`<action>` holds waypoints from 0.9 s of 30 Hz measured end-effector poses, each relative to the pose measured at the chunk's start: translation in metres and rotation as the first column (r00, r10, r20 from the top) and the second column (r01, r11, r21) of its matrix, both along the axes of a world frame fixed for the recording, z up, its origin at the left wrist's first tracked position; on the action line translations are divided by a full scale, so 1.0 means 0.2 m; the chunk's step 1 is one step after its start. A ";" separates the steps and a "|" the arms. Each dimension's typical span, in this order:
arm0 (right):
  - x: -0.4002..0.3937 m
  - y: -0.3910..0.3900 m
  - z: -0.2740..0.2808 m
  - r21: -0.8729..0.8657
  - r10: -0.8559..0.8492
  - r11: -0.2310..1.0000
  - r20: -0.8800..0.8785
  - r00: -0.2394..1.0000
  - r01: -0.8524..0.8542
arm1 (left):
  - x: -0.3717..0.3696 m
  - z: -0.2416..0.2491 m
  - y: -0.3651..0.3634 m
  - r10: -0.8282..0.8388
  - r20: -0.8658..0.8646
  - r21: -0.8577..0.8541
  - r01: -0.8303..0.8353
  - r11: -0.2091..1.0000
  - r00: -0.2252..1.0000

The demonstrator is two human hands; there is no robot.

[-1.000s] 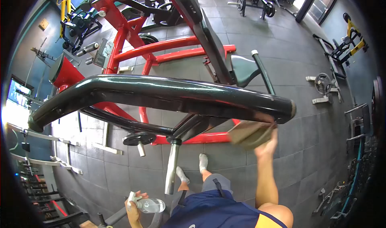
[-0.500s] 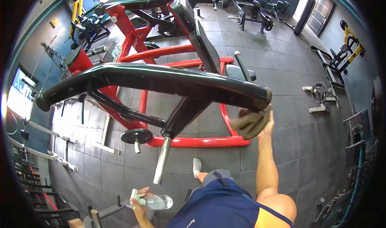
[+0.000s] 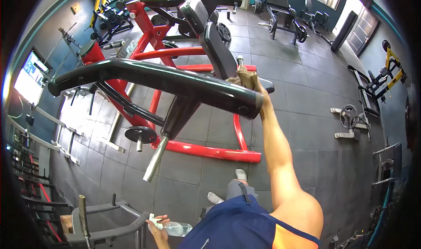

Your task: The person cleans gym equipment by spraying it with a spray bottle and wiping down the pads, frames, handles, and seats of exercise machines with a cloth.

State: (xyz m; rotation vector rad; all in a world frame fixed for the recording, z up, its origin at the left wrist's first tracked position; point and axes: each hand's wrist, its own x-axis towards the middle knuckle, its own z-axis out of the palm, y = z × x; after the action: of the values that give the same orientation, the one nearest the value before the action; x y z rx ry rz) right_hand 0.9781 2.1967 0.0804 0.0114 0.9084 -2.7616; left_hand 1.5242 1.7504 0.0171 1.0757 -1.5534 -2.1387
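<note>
Low in the head view, my left hand (image 3: 158, 234) is wrapped around the neck of a clear spray bottle (image 3: 179, 229) with a white trigger head. The bottle lies sideways near my waist. My right arm reaches forward, and my right hand (image 3: 263, 91) grips a brown cloth (image 3: 247, 78) just past the end of a thick black machine arm (image 3: 180, 80). The cloth is bunched around a grip handle (image 3: 240, 59) whose tip shows above it. The black arm hides part of the hand and cloth.
The machine's red frame (image 3: 210, 152) spans the floor ahead. A bare metal weight peg (image 3: 155, 159) juts toward me, beside a small plate (image 3: 140, 134). Grey bars of another machine (image 3: 105, 235) stand at lower left. A padded backrest (image 3: 218, 51) rises behind the arm.
My right hand and the cloth have moved up and left from the black arm's end to the handle beyond it. Both feet now show; the left hand still holds the bottle.
</note>
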 end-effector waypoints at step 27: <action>-0.16 -0.08 -0.18 0.302 0.332 0.892 0.071 0.941 -0.337 | -0.18 0.08 2.03 0.601 0.096 0.019 -0.606 0.796 0.793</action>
State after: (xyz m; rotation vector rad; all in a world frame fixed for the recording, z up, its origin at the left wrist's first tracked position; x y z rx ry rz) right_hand 0.9470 2.1805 0.0443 -0.0619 1.2057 -2.2776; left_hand 1.4877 2.1557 0.0322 1.4575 -0.9861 -1.7014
